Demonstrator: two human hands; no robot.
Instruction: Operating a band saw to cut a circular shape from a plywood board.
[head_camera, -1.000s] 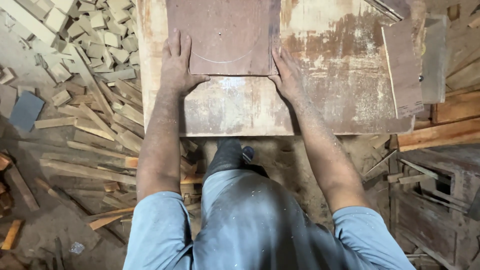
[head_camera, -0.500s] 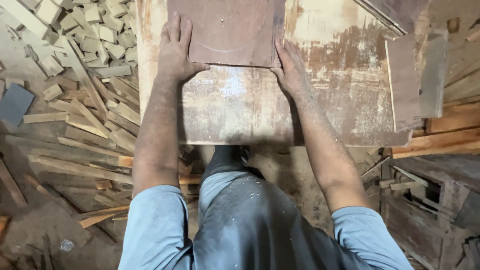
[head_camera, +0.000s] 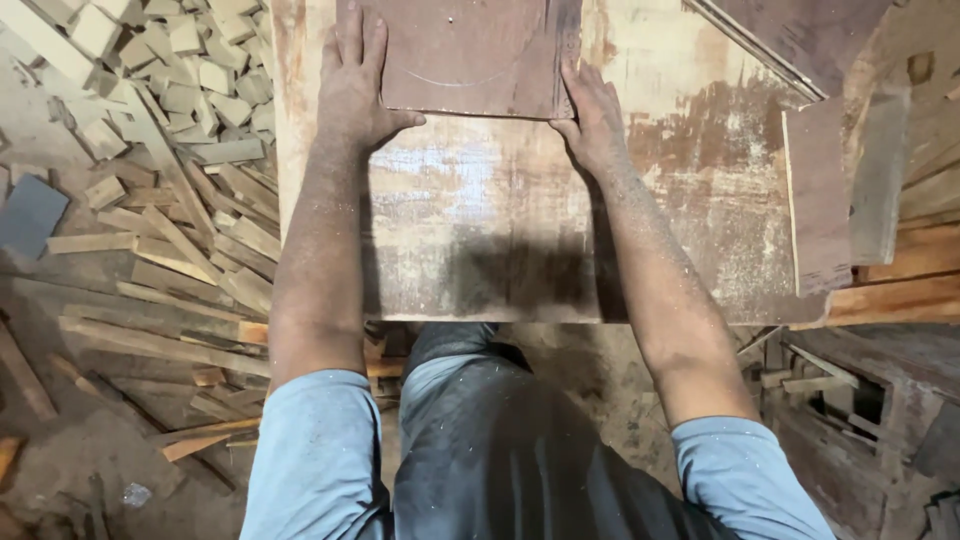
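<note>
- Reddish-brown board (head_camera: 465, 55) lies flat at top centre of the frame, on the worn, paint-streaked desk (head_camera: 470, 240). A faint curved line is scribed on its face.
- Left hand (head_camera: 355, 85) rests at the board's left edge, fingers stretched flat and pointing up-frame, thumb hooked along the near edge. Nothing is gripped; it only presses.
- Right hand (head_camera: 592, 115) sits at the board's lower right corner, fingers flat against the right edge, likewise pressing and not closed around it.
- Risk: both holds are flat-palmed. Uneven pressure could let the board skew or slide on the slick, dusty surface.
- Risk: fingertips lie right along the raw edges, so splinters are likely if the board shifts.
- The top of the board runs out of frame; what it meets there cannot be seen.
- Loose plank (head_camera: 815, 195) at right overhangs the desk's near edge and could be knocked off by an elbow.
- Offcut pile (head_camera: 170, 90) and long strips (head_camera: 150, 300) cover the floor at left, so footing looks poor.
</note>
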